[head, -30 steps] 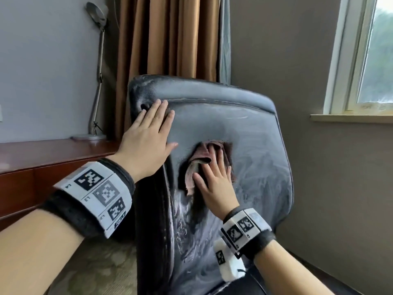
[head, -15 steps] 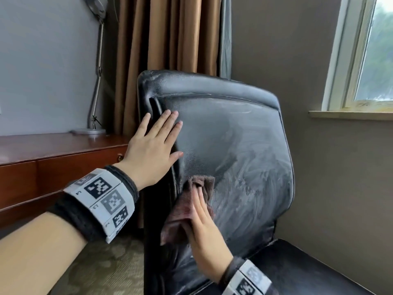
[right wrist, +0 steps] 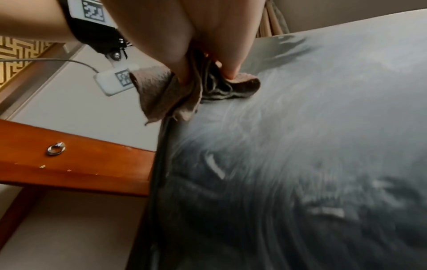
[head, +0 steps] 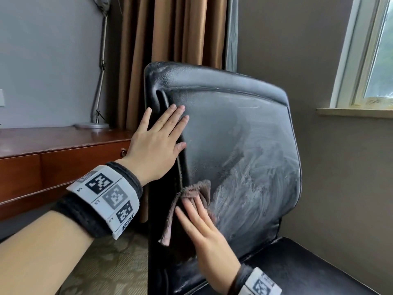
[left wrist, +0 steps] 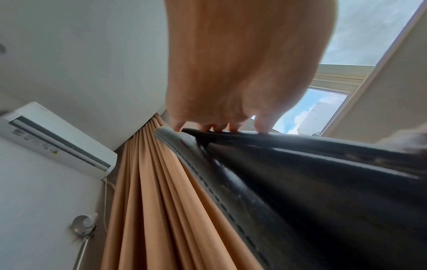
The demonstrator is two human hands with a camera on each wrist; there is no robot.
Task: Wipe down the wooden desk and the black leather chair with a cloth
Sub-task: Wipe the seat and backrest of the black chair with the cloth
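Note:
The black leather chair (head: 244, 145) fills the middle of the head view, its backrest streaked with pale wipe marks. My left hand (head: 158, 141) lies flat with straight fingers on the backrest's upper left edge (left wrist: 231, 138). My right hand (head: 200, 222) presses a brown cloth (head: 197, 191) flat against the lower left of the backrest; part of the cloth hangs over the chair's side. In the right wrist view the fingers (right wrist: 184, 76) press into the bunched cloth (right wrist: 166, 91) on the leather (right wrist: 323, 146). The wooden desk (head: 53, 145) stands left of the chair.
A silver desk lamp (head: 100, 71) stands on the desk's far end. Brown curtains (head: 170, 28) hang behind the chair, and a window (head: 372, 50) is at the upper right. Patterned carpet (head: 106, 262) lies below. An air conditioner (left wrist: 53, 140) hangs on the wall.
My right hand with the cloth slid down and left across the backrest, from its middle to the lower left edge. My left hand stayed flat near the chair's upper left edge.

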